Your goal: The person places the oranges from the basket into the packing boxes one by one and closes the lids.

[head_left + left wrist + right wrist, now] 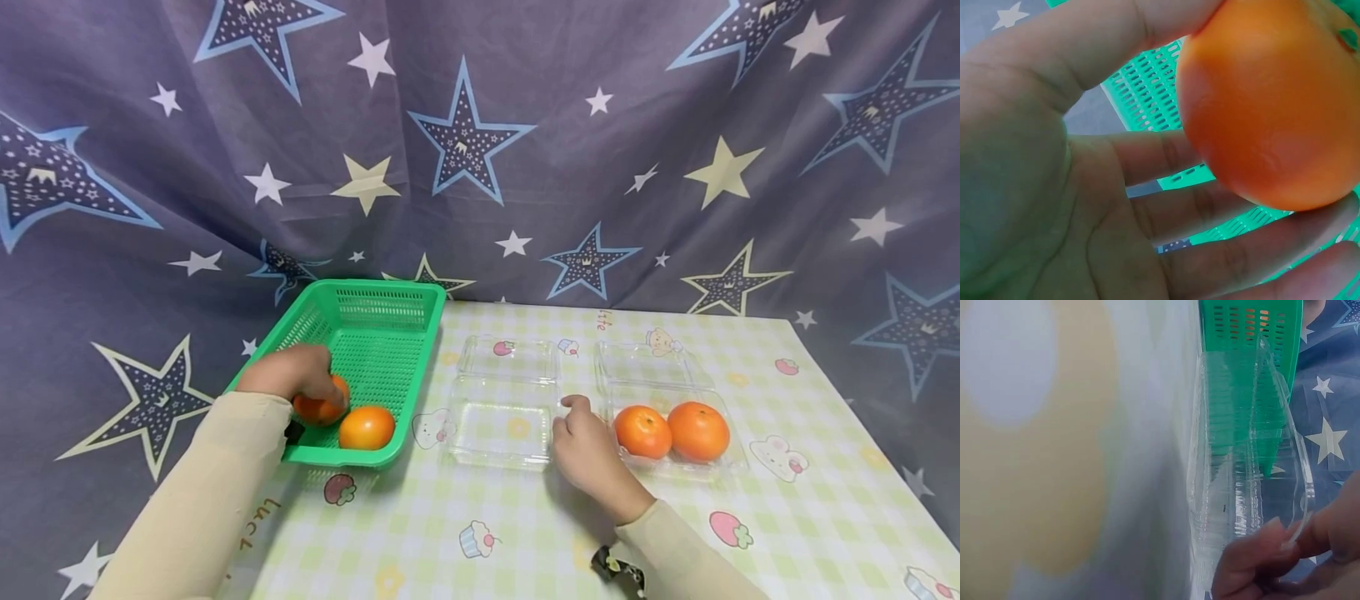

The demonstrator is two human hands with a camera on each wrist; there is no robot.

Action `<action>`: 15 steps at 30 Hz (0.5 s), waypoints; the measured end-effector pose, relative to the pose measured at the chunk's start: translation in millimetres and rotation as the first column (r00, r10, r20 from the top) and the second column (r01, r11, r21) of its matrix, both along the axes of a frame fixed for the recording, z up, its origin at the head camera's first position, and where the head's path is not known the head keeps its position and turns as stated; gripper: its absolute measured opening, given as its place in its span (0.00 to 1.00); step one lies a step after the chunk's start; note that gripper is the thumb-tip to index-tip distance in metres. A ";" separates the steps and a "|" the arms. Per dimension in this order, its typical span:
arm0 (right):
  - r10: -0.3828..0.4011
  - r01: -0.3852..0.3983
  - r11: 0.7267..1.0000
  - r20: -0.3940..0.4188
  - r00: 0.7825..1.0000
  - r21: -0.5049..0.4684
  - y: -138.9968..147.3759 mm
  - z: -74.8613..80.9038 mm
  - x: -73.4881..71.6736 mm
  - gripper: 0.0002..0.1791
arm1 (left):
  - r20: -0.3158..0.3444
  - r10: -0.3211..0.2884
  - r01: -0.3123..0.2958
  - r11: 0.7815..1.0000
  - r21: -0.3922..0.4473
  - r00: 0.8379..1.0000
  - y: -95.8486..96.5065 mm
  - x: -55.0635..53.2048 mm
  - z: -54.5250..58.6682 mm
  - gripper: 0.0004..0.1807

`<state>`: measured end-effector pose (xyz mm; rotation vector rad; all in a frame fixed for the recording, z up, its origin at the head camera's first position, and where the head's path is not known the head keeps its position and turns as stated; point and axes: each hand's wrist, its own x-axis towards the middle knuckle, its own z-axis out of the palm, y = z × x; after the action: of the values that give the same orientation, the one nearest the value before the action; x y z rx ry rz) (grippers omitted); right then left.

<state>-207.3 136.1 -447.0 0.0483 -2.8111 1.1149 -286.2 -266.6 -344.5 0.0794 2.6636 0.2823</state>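
Note:
My left hand [294, 372] reaches into the green basket [431, 367]. Its thumb and fingers hold a round orange fruit [1266, 106], smooth-skinned with a bit of green at the stem end. Beside it in the basket lies another orange fruit [367, 428]. At the table's middle, my right hand [592, 454] pinches the rim of an open clear plastic box [502, 425] between thumb and finger; the same box [1244, 444] shows in the right wrist view. Nothing lies inside this box.
Right of my right hand, a second open clear box [652, 367] holds two orange fruits [698, 431]. A checked cloth [420, 533] covers the table. Behind it hangs a dark curtain [480, 225] with stars.

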 end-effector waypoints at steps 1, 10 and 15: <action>0.000 0.000 1.000 -0.002 1.000 -0.002 -0.1 -0.7 -0.7 0.21 | 0.003 0.002 -0.002 1.000 0.001 1.000 -0.4 -0.2 -0.2 0.19; -0.008 0.009 0.997 0.014 1.000 -0.078 0.7 -1.6 -2.5 0.22 | -0.002 0.002 -0.002 1.000 0.016 1.000 -2.3 -2.6 -1.6 0.16; -0.016 0.017 0.995 0.014 1.000 -0.094 0.5 -2.9 -3.0 0.22 | -0.003 0.000 0.000 1.000 0.025 1.000 -2.1 -1.9 -2.1 0.17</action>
<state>-210.3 136.5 -450.0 0.0095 -2.7613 1.2467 -288.1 -268.7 -346.6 0.0875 2.6633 0.3161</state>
